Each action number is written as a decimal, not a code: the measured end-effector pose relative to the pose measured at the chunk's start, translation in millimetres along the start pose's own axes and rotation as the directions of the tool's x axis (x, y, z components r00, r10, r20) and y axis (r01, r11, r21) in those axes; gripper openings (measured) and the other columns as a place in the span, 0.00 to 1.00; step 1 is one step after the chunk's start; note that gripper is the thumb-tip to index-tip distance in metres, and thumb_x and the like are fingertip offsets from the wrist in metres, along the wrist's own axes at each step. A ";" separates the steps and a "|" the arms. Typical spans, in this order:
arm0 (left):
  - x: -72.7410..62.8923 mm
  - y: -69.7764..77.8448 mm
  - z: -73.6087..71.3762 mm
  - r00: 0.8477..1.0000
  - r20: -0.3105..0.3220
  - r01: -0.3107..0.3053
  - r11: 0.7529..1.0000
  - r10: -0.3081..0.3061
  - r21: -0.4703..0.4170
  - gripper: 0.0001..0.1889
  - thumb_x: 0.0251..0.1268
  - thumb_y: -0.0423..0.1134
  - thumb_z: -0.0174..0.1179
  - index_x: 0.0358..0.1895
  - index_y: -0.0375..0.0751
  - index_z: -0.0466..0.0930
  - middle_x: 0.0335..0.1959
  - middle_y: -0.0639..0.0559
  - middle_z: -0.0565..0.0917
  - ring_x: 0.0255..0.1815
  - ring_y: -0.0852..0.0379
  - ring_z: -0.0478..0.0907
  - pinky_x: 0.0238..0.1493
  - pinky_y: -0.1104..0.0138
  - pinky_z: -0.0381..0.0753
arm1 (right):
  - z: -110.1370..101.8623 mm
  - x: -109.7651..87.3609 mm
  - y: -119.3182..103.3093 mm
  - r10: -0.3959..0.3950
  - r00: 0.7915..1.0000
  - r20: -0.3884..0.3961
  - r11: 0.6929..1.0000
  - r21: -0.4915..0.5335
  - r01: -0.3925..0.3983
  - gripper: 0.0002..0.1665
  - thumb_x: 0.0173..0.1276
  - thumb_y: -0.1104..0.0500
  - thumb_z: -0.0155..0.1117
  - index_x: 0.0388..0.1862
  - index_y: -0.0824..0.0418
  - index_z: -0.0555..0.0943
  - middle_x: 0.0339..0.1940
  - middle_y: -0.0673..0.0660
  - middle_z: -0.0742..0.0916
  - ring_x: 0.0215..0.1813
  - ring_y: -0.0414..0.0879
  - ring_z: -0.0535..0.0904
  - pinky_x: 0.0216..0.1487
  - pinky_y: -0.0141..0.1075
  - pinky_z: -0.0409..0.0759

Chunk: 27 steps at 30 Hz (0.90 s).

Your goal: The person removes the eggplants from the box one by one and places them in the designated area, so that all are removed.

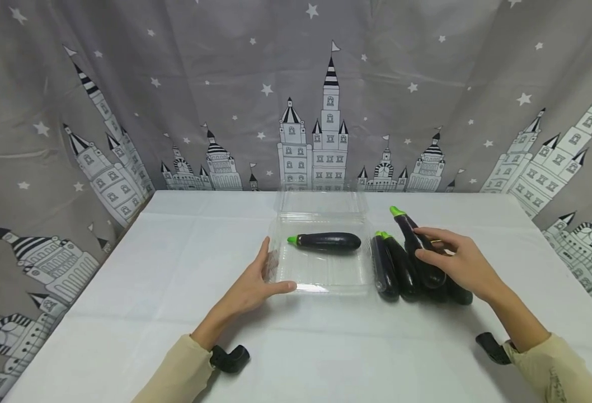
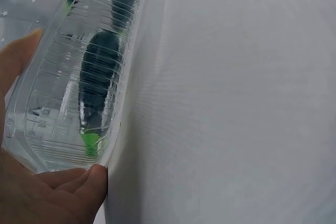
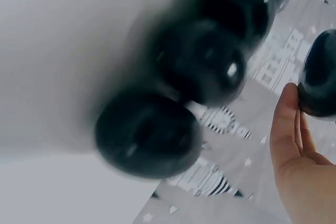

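Note:
My right hand point(image 1: 454, 260) grips a dark, glossy eggplant point(image 1: 412, 238) with a green stem, thumb and fingers on its two sides. It is held over several other eggplants point(image 1: 385, 271), and in the right wrist view its rounded end point(image 3: 320, 74) shows beyond the fingertips. My left hand point(image 1: 253, 285) rests on the near left corner of a clear plastic container point(image 1: 321, 282), thumb along the front rim and straight fingers against the left side. Inside the container lies one eggplant point(image 1: 328, 241), stem to the left; it shows through the ribbed wall point(image 2: 52, 87) in the left wrist view.
The container's clear lid point(image 1: 321, 201) stands open at the back, near a grey curtain point(image 1: 296, 73) printed with castles and stars. A white cloth covers the table point(image 1: 326, 352). Each forearm wears a black wrist device point(image 1: 230, 359). The eggplant pile sits close beside the container's right wall.

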State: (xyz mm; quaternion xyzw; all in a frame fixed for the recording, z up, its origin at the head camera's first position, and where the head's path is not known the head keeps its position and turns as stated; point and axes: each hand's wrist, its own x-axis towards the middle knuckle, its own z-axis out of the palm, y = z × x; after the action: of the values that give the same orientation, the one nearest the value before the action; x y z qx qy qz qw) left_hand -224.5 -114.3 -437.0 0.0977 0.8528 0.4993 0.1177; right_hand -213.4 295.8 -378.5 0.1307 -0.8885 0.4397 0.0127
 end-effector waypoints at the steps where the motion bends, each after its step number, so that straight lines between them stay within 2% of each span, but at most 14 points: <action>1: 0.0 -0.1 -0.2 1.000 0.000 -0.001 1.000 0.001 -0.001 0.64 0.55 0.51 0.73 0.80 0.44 0.29 0.80 0.41 0.40 0.79 0.44 0.40 0.74 0.48 0.43 | -3.3 -1.1 2.9 0.009 1.000 -0.002 1.000 -0.001 -0.009 0.29 0.72 0.54 0.64 0.69 0.61 0.74 0.65 0.68 0.76 0.64 0.70 0.71 0.57 0.66 0.71; 8: 0.3 0.0 -0.5 1.000 0.000 -0.002 1.000 0.002 -0.011 0.65 0.53 0.52 0.74 0.80 0.44 0.29 0.80 0.41 0.41 0.79 0.44 0.41 0.74 0.48 0.44 | -19.8 -11.8 25.6 0.075 0.997 -0.019 0.997 -0.023 -0.076 0.32 0.73 0.54 0.62 0.71 0.65 0.70 0.65 0.71 0.75 0.64 0.69 0.70 0.54 0.67 0.70; 14: 0.3 -0.2 -0.8 1.000 0.000 -0.010 1.000 0.010 -0.013 0.65 0.53 0.52 0.74 0.80 0.43 0.29 0.80 0.42 0.40 0.79 0.45 0.40 0.74 0.49 0.43 | -29.4 -17.0 33.9 0.119 0.992 -0.038 0.993 -0.008 -0.119 0.32 0.73 0.52 0.62 0.71 0.64 0.69 0.65 0.71 0.75 0.64 0.66 0.70 0.56 0.67 0.68; 18: 0.7 -0.9 -1.3 1.000 0.002 -0.021 1.000 0.021 -0.016 0.65 0.53 0.53 0.74 0.80 0.43 0.29 0.80 0.42 0.39 0.79 0.46 0.39 0.75 0.49 0.42 | -33.6 -20.3 38.4 0.138 0.989 -0.052 0.990 -0.032 -0.139 0.32 0.73 0.50 0.62 0.71 0.64 0.70 0.65 0.70 0.75 0.61 0.51 0.72 0.56 0.65 0.68; 21: 0.8 -1.3 -1.7 1.000 0.002 -0.021 1.000 0.021 -0.019 0.66 0.52 0.54 0.74 0.80 0.43 0.29 0.80 0.43 0.39 0.79 0.46 0.38 0.75 0.49 0.42 | -36.2 -23.2 43.0 0.145 0.987 -0.066 0.987 -0.057 -0.149 0.32 0.73 0.50 0.62 0.70 0.64 0.71 0.63 0.70 0.76 0.58 0.46 0.73 0.55 0.61 0.70; 22: 0.7 -1.3 -1.8 1.000 0.003 -0.022 1.000 0.022 -0.019 0.65 0.53 0.54 0.74 0.80 0.43 0.29 0.80 0.43 0.39 0.79 0.46 0.38 0.75 0.49 0.42 | -37.3 -24.3 44.8 0.147 0.987 -0.064 0.987 -0.057 -0.151 0.32 0.73 0.50 0.62 0.70 0.64 0.70 0.63 0.71 0.76 0.59 0.48 0.73 0.55 0.61 0.71; 25: 1.0 -2.1 -1.8 1.000 0.001 -0.021 1.000 0.021 -0.016 0.65 0.53 0.52 0.74 0.80 0.43 0.29 0.80 0.43 0.39 0.79 0.46 0.39 0.74 0.49 0.42 | -40.6 -27.9 50.8 0.161 0.985 -0.059 0.984 -0.074 -0.165 0.33 0.73 0.50 0.62 0.70 0.65 0.70 0.63 0.73 0.76 0.57 0.46 0.74 0.52 0.57 0.73; 27: 1.2 -2.0 -1.5 1.000 0.000 -0.020 1.000 0.020 -0.014 0.64 0.54 0.52 0.74 0.80 0.43 0.29 0.80 0.42 0.39 0.79 0.46 0.39 0.74 0.49 0.42 | -43.4 -30.3 54.3 0.171 0.983 -0.059 0.981 -0.088 -0.176 0.33 0.73 0.50 0.62 0.70 0.66 0.70 0.62 0.73 0.76 0.54 0.35 0.73 0.51 0.53 0.74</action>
State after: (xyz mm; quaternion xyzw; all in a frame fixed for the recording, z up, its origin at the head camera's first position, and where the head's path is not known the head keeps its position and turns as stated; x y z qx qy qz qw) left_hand -226.1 -116.2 -438.2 0.1056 0.8483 0.5063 0.1136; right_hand -201.4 368.0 -398.4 0.0407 -0.9154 0.4006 0.0034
